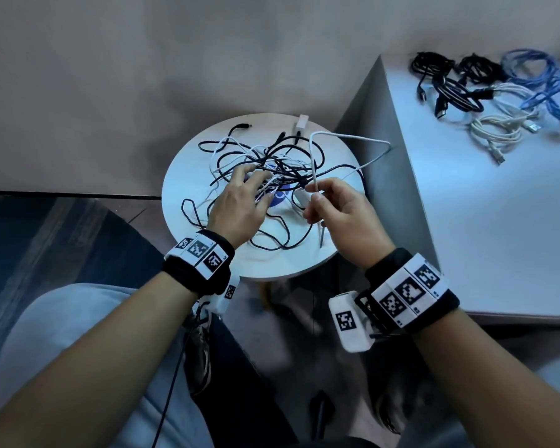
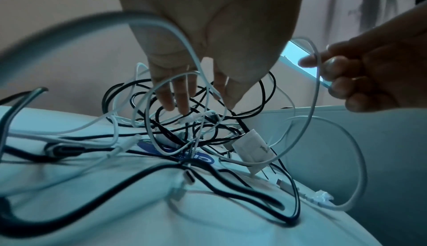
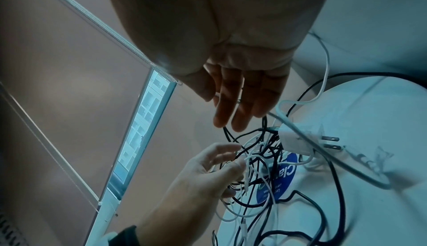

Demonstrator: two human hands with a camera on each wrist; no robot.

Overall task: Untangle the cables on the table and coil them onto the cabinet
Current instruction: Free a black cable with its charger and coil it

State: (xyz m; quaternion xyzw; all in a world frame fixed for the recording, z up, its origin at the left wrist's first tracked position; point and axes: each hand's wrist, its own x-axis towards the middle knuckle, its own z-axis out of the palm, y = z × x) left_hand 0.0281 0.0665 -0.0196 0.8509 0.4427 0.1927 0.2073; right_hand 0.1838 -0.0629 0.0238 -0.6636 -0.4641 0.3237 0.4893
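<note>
A tangle of black and white cables point(image 1: 272, 163) lies on the round white table point(image 1: 181, 176). My left hand point(image 1: 253, 179) hovers over its middle, fingers straight and spread, the tips touching the strands point(image 2: 182, 103). My right hand point(image 1: 314, 195) pinches a white cable point(image 1: 349, 136) between thumb and forefinger, just right of the tangle. That cable rises in a tall loop toward the cabinet and drops back into the pile. In the left wrist view the right hand point(image 2: 323, 67) grips the same white cable point(image 2: 317, 89). A white plug adapter point(image 3: 293, 140) sits in the tangle.
The grey-white cabinet point(image 1: 482, 221) stands right of the table. At its back lie coiled black cables point(image 1: 443, 82), blue cables point(image 1: 537, 79) and white cables point(image 1: 495, 134). A second white adapter point(image 1: 303, 119) rests at the table's far edge. My knees are below.
</note>
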